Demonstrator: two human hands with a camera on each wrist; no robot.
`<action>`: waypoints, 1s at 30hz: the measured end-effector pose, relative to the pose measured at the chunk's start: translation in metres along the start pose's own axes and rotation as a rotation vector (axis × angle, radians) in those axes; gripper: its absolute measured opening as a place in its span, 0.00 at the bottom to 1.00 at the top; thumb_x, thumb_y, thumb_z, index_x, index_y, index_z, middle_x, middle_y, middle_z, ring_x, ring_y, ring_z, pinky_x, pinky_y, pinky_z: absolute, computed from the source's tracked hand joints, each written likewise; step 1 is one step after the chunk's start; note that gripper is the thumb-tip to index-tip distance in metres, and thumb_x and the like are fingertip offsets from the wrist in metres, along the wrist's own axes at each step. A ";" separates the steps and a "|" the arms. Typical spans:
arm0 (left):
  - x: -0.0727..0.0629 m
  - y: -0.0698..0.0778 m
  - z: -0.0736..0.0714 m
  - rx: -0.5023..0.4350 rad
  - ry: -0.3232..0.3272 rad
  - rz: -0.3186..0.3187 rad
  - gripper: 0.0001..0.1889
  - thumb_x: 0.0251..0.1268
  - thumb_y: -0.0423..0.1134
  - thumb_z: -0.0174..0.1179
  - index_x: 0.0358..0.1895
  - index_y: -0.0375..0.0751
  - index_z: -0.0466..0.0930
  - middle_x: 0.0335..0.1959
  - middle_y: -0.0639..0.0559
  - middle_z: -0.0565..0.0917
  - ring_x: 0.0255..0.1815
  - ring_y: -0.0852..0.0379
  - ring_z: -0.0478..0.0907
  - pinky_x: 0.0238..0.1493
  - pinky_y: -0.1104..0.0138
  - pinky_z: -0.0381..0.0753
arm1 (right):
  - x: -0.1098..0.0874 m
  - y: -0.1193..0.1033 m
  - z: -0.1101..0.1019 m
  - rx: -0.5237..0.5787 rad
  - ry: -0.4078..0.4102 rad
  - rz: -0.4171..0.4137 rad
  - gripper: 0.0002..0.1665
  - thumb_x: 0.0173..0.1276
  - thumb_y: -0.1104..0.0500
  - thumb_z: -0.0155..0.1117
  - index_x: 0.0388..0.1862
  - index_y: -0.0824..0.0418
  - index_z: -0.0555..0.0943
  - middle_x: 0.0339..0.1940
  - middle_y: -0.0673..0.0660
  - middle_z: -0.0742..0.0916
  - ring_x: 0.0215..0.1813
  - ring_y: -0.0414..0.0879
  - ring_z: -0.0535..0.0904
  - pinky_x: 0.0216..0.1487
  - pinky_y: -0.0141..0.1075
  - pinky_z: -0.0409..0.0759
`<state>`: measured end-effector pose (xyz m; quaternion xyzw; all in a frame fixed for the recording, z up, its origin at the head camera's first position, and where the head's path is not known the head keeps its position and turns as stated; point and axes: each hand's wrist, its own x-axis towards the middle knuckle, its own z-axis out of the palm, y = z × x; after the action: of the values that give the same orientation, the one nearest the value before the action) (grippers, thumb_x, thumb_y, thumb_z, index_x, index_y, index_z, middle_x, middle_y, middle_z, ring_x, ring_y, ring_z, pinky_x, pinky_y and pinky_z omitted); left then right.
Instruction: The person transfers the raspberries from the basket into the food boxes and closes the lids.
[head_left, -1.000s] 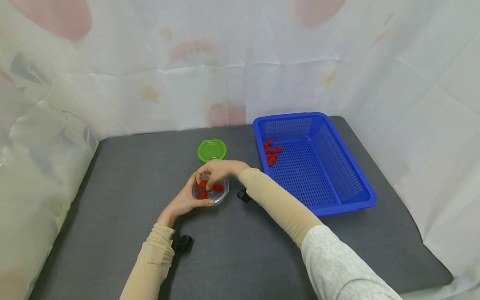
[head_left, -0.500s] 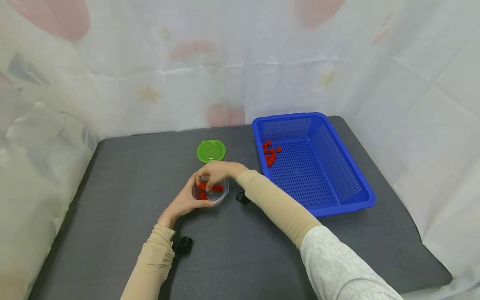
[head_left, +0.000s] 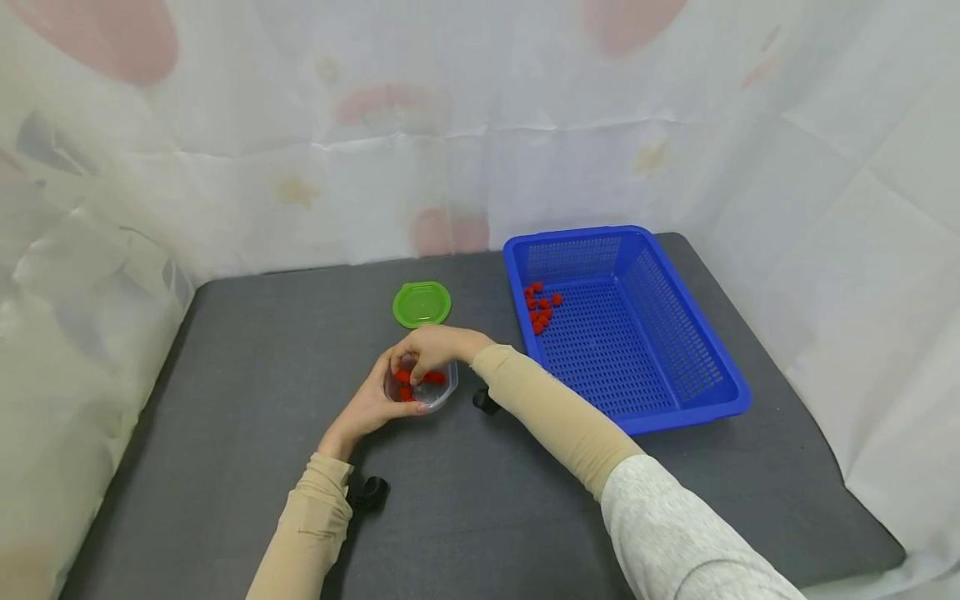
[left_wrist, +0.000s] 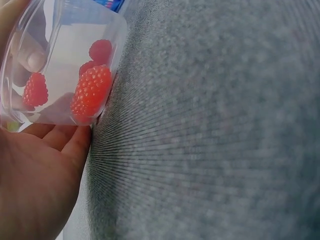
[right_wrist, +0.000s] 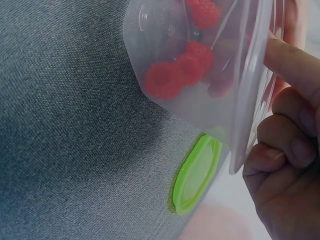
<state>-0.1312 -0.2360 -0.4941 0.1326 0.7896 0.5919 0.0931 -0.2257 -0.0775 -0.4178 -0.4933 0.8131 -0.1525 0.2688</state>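
My left hand (head_left: 375, 396) grips a clear plastic container (left_wrist: 112, 25) from its left side, thumb along the near rim. Several red raspberries (left_wrist: 91, 92) lie at the container's bottom. Bent over the opening, my right hand (head_left: 435, 346) has its fingers down inside. One raspberry (left_wrist: 35, 90) sits higher than the others, near the rim, pinched at the right hand's fingertips (left_wrist: 36, 61). In the right wrist view the container wall partly hides that grip, and the other fingers (right_wrist: 295, 135) are curled outside the rim.
A green lid (head_left: 422, 303) lies flat just behind the container. To the right stands a large blue mesh basket (head_left: 697, 333), with several raspberries (head_left: 542, 315) along its left side. The grey table (head_left: 247, 400) is backed by white printed curtains (head_left: 262, 100).
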 end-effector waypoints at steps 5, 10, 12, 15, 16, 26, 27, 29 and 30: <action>0.002 0.001 0.001 -0.044 -0.021 0.021 0.50 0.45 0.32 0.72 0.69 0.50 0.48 0.63 0.48 0.64 0.58 0.59 0.69 0.58 0.72 0.70 | 0.000 0.001 0.001 -0.005 0.010 0.000 0.17 0.60 0.57 0.67 0.50 0.49 0.80 0.28 0.47 0.77 0.26 0.39 0.66 0.30 0.27 0.66; 0.002 0.003 0.001 -0.044 -0.018 0.010 0.49 0.44 0.33 0.73 0.69 0.51 0.49 0.63 0.51 0.65 0.59 0.60 0.69 0.58 0.73 0.70 | -0.001 0.002 0.001 0.019 0.020 0.000 0.18 0.60 0.57 0.67 0.50 0.50 0.80 0.28 0.48 0.78 0.27 0.39 0.66 0.30 0.27 0.66; 0.001 0.003 0.001 -0.061 -0.024 0.006 0.50 0.45 0.32 0.72 0.69 0.52 0.49 0.63 0.51 0.65 0.60 0.58 0.69 0.58 0.73 0.70 | -0.001 0.002 0.000 0.040 0.021 0.002 0.18 0.60 0.56 0.67 0.50 0.50 0.80 0.32 0.48 0.80 0.29 0.39 0.67 0.32 0.27 0.67; 0.002 0.003 0.000 -0.076 -0.030 0.007 0.50 0.45 0.31 0.72 0.70 0.53 0.48 0.64 0.50 0.65 0.62 0.54 0.69 0.58 0.73 0.71 | -0.002 0.002 -0.001 0.078 0.021 0.006 0.18 0.60 0.56 0.67 0.50 0.50 0.79 0.40 0.48 0.82 0.33 0.40 0.69 0.35 0.28 0.70; 0.002 0.003 -0.001 -0.073 -0.031 0.010 0.50 0.45 0.31 0.72 0.70 0.53 0.48 0.64 0.50 0.65 0.62 0.53 0.68 0.58 0.73 0.71 | -0.002 0.002 -0.002 0.090 0.023 0.007 0.18 0.60 0.55 0.67 0.50 0.50 0.79 0.43 0.48 0.83 0.35 0.40 0.70 0.36 0.28 0.70; 0.002 0.002 -0.002 -0.017 -0.044 -0.007 0.50 0.47 0.34 0.72 0.70 0.53 0.46 0.66 0.48 0.65 0.64 0.56 0.66 0.61 0.68 0.69 | -0.010 0.005 -0.009 0.151 0.019 -0.007 0.16 0.62 0.55 0.66 0.48 0.53 0.80 0.40 0.52 0.81 0.30 0.40 0.67 0.31 0.28 0.68; 0.002 0.002 -0.002 -0.009 -0.041 -0.019 0.50 0.47 0.35 0.72 0.70 0.53 0.46 0.66 0.48 0.65 0.65 0.55 0.66 0.62 0.66 0.69 | -0.012 0.005 -0.010 0.147 0.019 -0.001 0.15 0.62 0.55 0.66 0.48 0.53 0.80 0.39 0.52 0.80 0.31 0.40 0.67 0.31 0.28 0.68; 0.002 0.002 -0.002 0.019 -0.031 -0.043 0.50 0.46 0.37 0.72 0.70 0.54 0.47 0.67 0.48 0.65 0.66 0.52 0.65 0.64 0.59 0.67 | -0.016 0.006 -0.014 0.147 0.028 0.009 0.15 0.62 0.54 0.65 0.48 0.53 0.80 0.36 0.50 0.79 0.31 0.40 0.67 0.31 0.28 0.67; 0.002 0.002 -0.002 0.033 -0.026 -0.055 0.50 0.46 0.38 0.72 0.70 0.54 0.47 0.67 0.49 0.65 0.66 0.51 0.65 0.64 0.57 0.67 | -0.018 0.005 -0.016 0.154 0.035 0.012 0.15 0.62 0.54 0.65 0.48 0.53 0.80 0.33 0.50 0.78 0.30 0.40 0.67 0.30 0.28 0.67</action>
<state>-0.1332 -0.2368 -0.4915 0.1200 0.8014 0.5740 0.1176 -0.2323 -0.0591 -0.4024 -0.4635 0.8066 -0.2213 0.2927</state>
